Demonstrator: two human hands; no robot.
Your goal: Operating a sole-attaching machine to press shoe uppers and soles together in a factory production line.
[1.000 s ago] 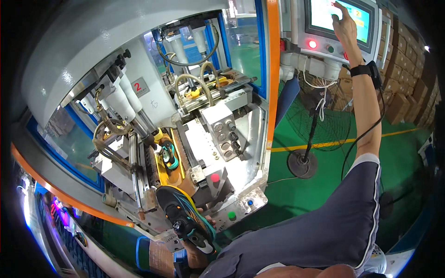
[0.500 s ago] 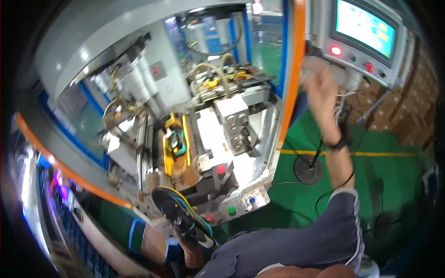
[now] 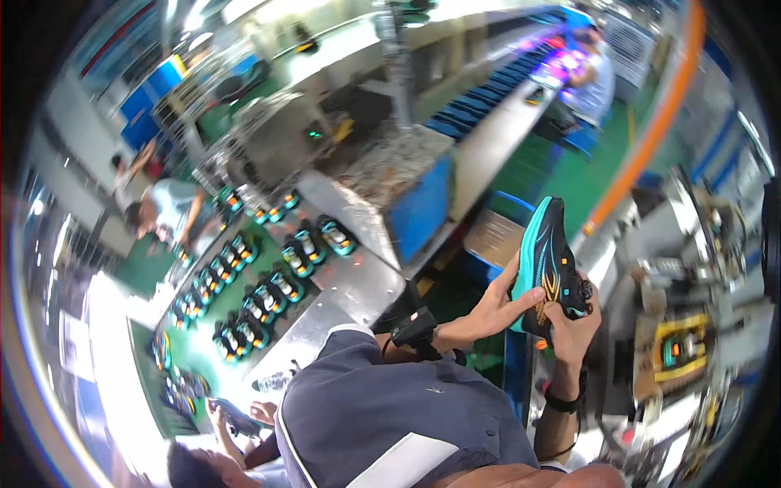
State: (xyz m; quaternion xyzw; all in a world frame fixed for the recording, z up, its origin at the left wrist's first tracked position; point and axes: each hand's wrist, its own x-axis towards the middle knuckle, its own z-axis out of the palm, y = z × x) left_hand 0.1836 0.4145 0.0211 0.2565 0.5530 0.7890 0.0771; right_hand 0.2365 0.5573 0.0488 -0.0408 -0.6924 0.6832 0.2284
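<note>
Held up in front of me is a black running shoe [image 3: 552,256] with a teal sole and yellow-orange side markings. Its toe points up and away, its heel toward me. My left hand [image 3: 494,307] grips it from the left, the thumb lying on the side of the upper. On the right, my right hand [image 3: 579,329] is closed around the ankle opening, thumb against the upper. Part of the heel is hidden by my fingers.
Several shoes stand in rows on a green surface [image 3: 281,254] at left, beside a metal table [image 3: 368,286]. A conveyor [image 3: 480,106] runs away to the back. The machine's yellow fixture [image 3: 682,346] is at right, near an orange post [image 3: 663,130]. Other people work nearby.
My view has swung left from the machine toward the shoe tables. My right hand has come from beside the control panel onto the shoe, which my left hand held low before.
</note>
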